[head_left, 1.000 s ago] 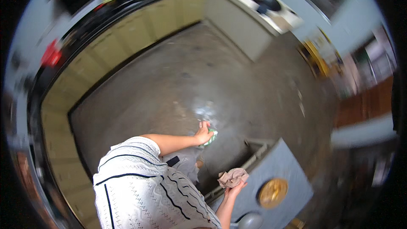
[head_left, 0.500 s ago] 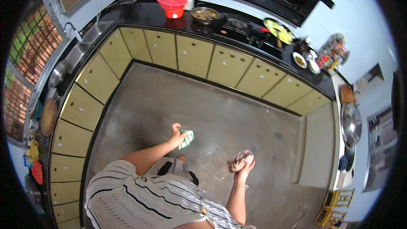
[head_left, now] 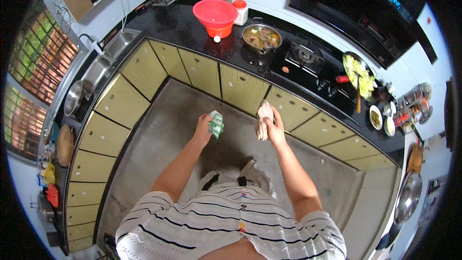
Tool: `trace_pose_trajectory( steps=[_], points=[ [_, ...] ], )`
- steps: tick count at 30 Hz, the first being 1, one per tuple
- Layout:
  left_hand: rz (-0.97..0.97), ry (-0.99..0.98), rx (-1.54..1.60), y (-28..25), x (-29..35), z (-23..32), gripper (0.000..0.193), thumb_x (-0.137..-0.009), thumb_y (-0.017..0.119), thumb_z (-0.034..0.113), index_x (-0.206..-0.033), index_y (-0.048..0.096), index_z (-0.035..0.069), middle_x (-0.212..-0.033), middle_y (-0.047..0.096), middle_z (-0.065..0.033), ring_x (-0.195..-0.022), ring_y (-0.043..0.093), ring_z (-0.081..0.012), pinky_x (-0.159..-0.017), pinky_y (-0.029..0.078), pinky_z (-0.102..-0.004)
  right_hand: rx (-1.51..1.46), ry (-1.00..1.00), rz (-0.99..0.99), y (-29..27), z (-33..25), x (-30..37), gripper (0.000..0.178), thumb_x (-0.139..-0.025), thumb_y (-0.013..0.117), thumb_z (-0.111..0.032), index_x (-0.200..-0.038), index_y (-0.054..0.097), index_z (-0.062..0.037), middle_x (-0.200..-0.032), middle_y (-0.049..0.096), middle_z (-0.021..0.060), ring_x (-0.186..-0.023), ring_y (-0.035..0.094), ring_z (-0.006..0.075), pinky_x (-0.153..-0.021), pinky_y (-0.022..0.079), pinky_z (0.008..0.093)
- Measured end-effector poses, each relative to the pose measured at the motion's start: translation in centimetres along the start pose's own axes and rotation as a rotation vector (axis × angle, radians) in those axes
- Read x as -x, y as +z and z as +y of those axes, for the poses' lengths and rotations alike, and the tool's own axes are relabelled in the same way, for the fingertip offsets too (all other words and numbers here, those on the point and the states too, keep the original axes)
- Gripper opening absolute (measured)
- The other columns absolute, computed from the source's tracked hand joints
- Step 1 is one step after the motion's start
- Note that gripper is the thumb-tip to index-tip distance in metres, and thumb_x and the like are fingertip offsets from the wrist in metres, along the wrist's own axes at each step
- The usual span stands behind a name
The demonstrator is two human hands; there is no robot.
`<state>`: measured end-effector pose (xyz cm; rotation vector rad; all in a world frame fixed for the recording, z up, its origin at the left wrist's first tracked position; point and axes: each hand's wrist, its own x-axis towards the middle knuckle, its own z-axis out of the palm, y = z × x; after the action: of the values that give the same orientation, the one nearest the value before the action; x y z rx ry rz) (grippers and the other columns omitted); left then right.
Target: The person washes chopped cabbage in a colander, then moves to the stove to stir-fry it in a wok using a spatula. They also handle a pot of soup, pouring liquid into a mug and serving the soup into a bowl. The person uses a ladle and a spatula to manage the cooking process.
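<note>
In front of my body, my left hand (head_left: 203, 129) is closed round a crumpled green-and-white cloth (head_left: 216, 124). My right hand (head_left: 275, 129) grips a bunched pale beige cloth (head_left: 263, 119) from its right side. Both hands are held over the floor, short of the counter, and the two cloths are apart. Beyond them on the black counter stands a metal pot (head_left: 262, 38) of stewed food. To its right is the gas stove (head_left: 304, 57), and a pan with chopped pale-green vegetables (head_left: 360, 76) sits at its far end.
A red plastic basin (head_left: 215, 13) rests on an orange container, beside a red-lidded jar (head_left: 241, 13). Yellow cabinets (head_left: 240, 84) line the counter's front. The sink (head_left: 96, 73) lies left, with a metal bowl (head_left: 73, 98) near it. Small dishes (head_left: 376, 117) stand at the right.
I have come closer to the counter and stove. Both hands have risen in view with their cloths still held, and the right one has swung inward and forward.
</note>
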<state>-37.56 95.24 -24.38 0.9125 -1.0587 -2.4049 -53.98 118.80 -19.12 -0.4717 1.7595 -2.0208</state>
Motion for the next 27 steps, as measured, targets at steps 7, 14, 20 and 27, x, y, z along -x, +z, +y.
trace_pose_trajectory(
  steps=[7, 14, 20, 27],
  points=[
    [0.153, 0.130, -0.415, 6.5, -14.1, 8.3, 0.048, -0.080, 0.055, 0.010, -0.125, 0.039, 0.003, -0.117, 0.043, -0.0133, -0.100, 0.051, -0.0262, -0.085, 0.044, -0.0382, 0.805, -0.325, -0.143, 7.9, -2.2, -20.4, 0.053, -0.075, 0.063, -0.011, -0.128, 0.053, -0.0158, -0.114, 0.056, 0.0147, -0.103, 0.057, 0.0351, -0.090, 0.046, 0.0383],
    [0.093, 0.568, -1.103, 12.8, -35.6, 10.7, 0.044, -0.074, 0.066, 0.002, -0.113, 0.046, 0.004, -0.113, 0.044, -0.0187, -0.106, 0.047, -0.0356, -0.091, 0.041, -0.0413, 1.377, -0.604, -0.126, 10.2, 4.5, -33.8, 0.057, -0.073, 0.061, -0.006, -0.126, 0.054, -0.0269, -0.115, 0.052, 0.0053, -0.106, 0.053, 0.0317, -0.094, 0.041, 0.0524],
    [-0.024, 0.696, -1.591, 16.5, -43.5, 10.9, 0.082, -0.070, 0.071, 0.009, -0.138, 0.027, -0.001, -0.137, 0.032, -0.0294, -0.131, 0.027, -0.0419, -0.111, 0.017, -0.0486, 1.403, -0.402, -0.178, 10.7, 6.6, -35.6, 0.044, -0.076, 0.065, -0.012, -0.118, 0.059, -0.0255, -0.122, 0.051, 0.0036, -0.117, 0.049, 0.0274, -0.100, 0.025, 0.0584],
    [-0.450, 1.084, -1.339, 28.3, -46.6, 20.2, 0.061, -0.073, 0.058, -0.003, -0.131, 0.042, 0.003, -0.132, 0.035, -0.0217, -0.125, 0.032, -0.0402, -0.109, 0.026, -0.0483, 0.220, 0.127, 0.589, 6.6, 5.7, -32.9, 0.028, -0.093, 0.059, -0.024, -0.109, 0.059, -0.0012, -0.091, 0.064, 0.0062, -0.074, 0.060, 0.0114, -0.063, 0.048, 0.0245]
  ],
)
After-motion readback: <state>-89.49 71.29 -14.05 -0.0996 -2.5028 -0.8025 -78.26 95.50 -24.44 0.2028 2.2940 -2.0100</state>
